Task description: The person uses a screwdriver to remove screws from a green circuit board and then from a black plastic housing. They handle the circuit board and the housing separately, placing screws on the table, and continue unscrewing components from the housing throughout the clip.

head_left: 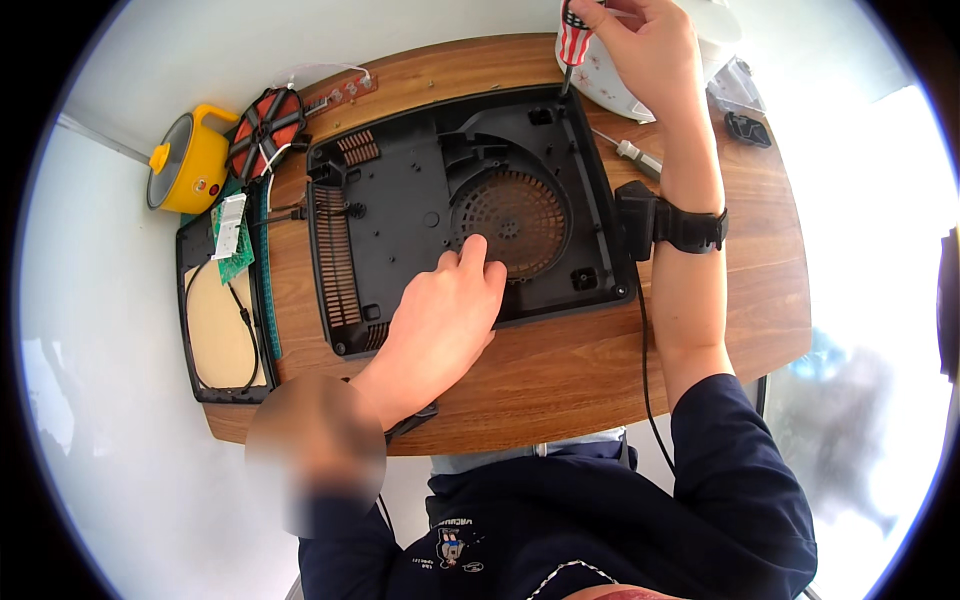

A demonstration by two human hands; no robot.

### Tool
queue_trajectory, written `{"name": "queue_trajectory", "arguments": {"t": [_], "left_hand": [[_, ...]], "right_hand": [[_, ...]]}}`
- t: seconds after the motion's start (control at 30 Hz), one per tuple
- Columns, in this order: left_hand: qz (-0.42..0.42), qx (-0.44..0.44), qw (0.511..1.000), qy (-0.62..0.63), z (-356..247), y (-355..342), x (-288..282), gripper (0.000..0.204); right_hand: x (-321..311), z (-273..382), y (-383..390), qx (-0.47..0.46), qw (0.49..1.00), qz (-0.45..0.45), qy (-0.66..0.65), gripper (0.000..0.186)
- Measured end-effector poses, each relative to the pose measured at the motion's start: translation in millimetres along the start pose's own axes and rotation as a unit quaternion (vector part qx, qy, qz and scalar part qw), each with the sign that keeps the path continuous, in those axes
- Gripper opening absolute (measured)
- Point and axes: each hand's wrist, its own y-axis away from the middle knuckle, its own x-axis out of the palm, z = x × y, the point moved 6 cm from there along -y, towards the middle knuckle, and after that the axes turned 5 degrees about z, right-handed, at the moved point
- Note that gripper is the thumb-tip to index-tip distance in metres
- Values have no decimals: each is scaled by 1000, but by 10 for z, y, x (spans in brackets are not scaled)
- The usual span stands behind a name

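Observation:
A black plastic housing (400,240) lies on the wooden table, with a round vent grille and slotted vents along its left side. My right hand (645,45) is closed on a screwdriver (574,45) with a red, white and dark patterned handle. The shaft points down, its tip at the housing's far right corner. Over the near middle of the housing is my left hand (445,305), fingers partly bent and a little apart, nothing visible in them. Whether its fingertips press on the plastic is hard to see.
A second screwdriver (640,158) lies right of the housing, beside my right wrist. On the left stand a yellow pot (195,160), a red-and-black coil (268,130), a green circuit board (235,245) and a framed panel (215,335). A clear plastic container (735,88) is far right.

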Motion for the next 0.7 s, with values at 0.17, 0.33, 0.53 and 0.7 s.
{"name": "queue_trajectory", "arguments": {"t": [0.17, 0.33, 0.53, 0.7], "left_hand": [[1, -5, 1000, 0, 19, -4, 0, 48], [-11, 3, 1000, 13, 18, 13, -11, 48], [-16, 12, 1000, 4, 25, 11, 14, 49], [-30, 14, 999, -1, 50, 1, 74, 47]], "right_hand": [[63, -83, -23, 22, 999, 24, -40, 33], [65, -39, -4, 43, 999, 20, 2, 33], [77, -8, 36, 24, 998, 30, -54, 30], [111, -118, -26, -8, 1000, 6, -24, 26]]}}
